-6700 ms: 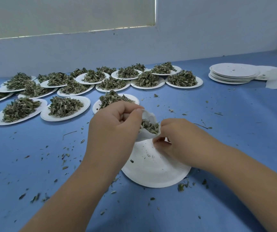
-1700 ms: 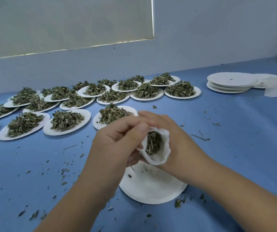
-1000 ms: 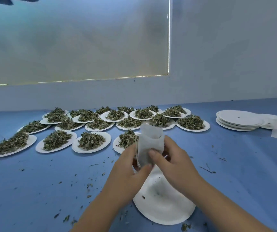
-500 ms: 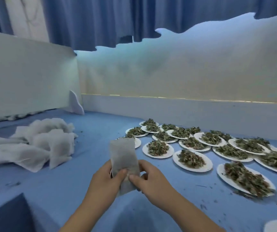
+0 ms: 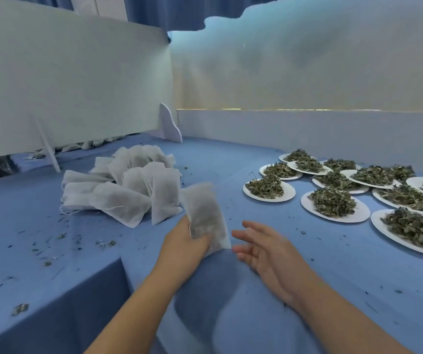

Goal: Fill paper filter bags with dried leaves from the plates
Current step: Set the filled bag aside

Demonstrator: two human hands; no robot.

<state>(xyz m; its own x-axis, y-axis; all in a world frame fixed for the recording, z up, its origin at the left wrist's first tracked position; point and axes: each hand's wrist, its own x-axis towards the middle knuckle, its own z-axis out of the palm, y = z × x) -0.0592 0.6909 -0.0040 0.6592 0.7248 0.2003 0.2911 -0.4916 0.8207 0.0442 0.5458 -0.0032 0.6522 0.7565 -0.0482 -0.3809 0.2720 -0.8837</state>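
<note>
Now, left hand (image 5: 183, 247) grip closed round filled filter bag (image 5: 205, 215), right hand (image 5: 265, 254) spread, empty

Both bare forearms reach in from the near edge of the surface (image 5: 345, 254), side by side and angled slightly toward each other. The left hand (image 5: 187, 247) is curled round the lower end of a filled filter bag (image 5: 204, 210), holding it upright with the top leaning a little left. The right hand (image 5: 264, 254) is just beside it, palm turned toward the left hand, fingers spread and loosely straight, gripping nothing. Whether its fingertips touch the bag's lower corner is unclear.
</note>
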